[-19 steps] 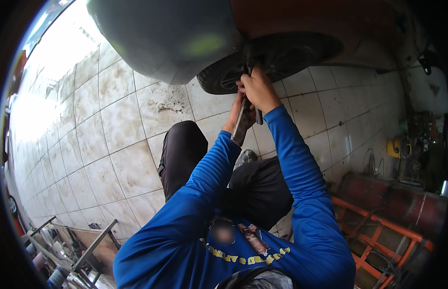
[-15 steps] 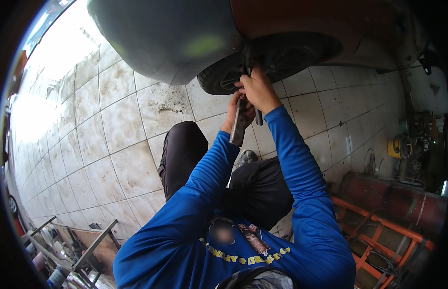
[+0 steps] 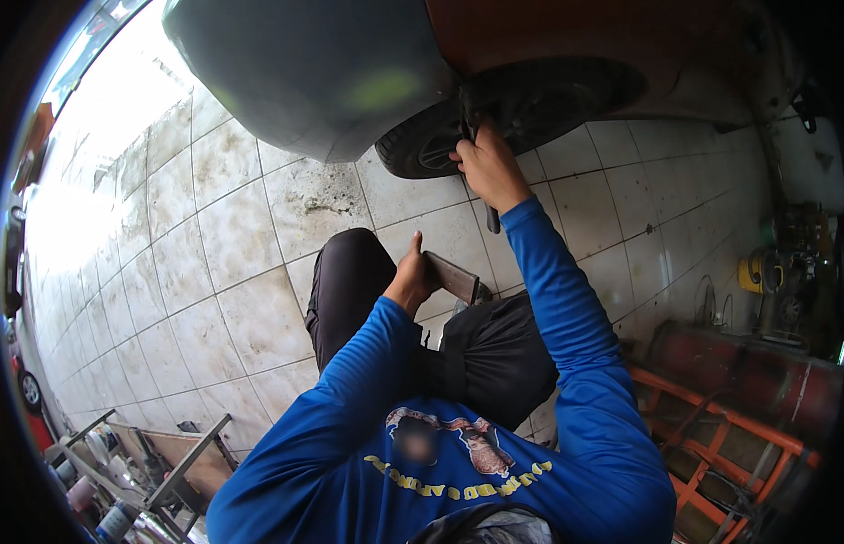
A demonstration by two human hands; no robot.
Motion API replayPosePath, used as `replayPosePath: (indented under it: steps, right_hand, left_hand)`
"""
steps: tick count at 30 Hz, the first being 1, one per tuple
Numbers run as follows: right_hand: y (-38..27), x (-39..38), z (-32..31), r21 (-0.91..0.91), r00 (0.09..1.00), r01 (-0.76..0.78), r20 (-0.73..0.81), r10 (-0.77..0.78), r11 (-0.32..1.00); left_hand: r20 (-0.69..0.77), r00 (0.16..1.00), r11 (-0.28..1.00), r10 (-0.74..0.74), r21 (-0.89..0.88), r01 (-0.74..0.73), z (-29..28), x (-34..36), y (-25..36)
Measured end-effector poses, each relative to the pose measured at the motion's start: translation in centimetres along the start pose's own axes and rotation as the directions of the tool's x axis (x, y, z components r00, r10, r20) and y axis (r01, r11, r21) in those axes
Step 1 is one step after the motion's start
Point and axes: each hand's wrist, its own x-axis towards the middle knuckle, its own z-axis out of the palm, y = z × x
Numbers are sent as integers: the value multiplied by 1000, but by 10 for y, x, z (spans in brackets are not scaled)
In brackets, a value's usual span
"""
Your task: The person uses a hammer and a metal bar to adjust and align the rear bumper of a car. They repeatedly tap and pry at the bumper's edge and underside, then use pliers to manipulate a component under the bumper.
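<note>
My left hand (image 3: 410, 279) is above my knees, thumb up, its fingers round a flat, brownish rectangular block (image 3: 454, 276). My right hand (image 3: 491, 170) reaches up to the car's wheel arch, closed on a long dark bar (image 3: 493, 218). One end of this bar hangs below my fist. Its upper part runs toward the arch edge, where dark shadow hides how it meets the body. Behind my right hand is the wheel (image 3: 431, 140) with its black tyre. The bumper corner (image 3: 304, 82) is grey with a yellowish-green patch, beside an orange-brown fender (image 3: 540, 32).
Stained white floor tiles (image 3: 232, 236) spread under the car and around my legs. An orange metal frame (image 3: 712, 422) and a dark red cylinder (image 3: 739, 363) lie at the right, with a yellow machine (image 3: 756, 272) beyond. At lower left stands a rack (image 3: 182, 462) with cans and bottles.
My left hand has dropped away from the right hand and the wheel toward my knees, carrying the block, which has turned crosswise. My right hand stays at the wheel arch with the bar.
</note>
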Motion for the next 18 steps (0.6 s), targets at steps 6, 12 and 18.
replayPosePath:
  steps: [6,12,18]
  right_hand:
    - [1,-2,-6,4,1000,14,-21,-14,1000]
    - [10,2,-6,-48,1000,3,-22,-4,999]
    - [2,-2,-13,-39,1000,19,-3,-19,999]
  left_hand:
    - [243,968,983,-69,180,25,17,-80,-7]
    - [244,715,755,655,-163,-635,19,-135,32]
    - [101,-82,-61,991,-196,-979,112,-200,122]
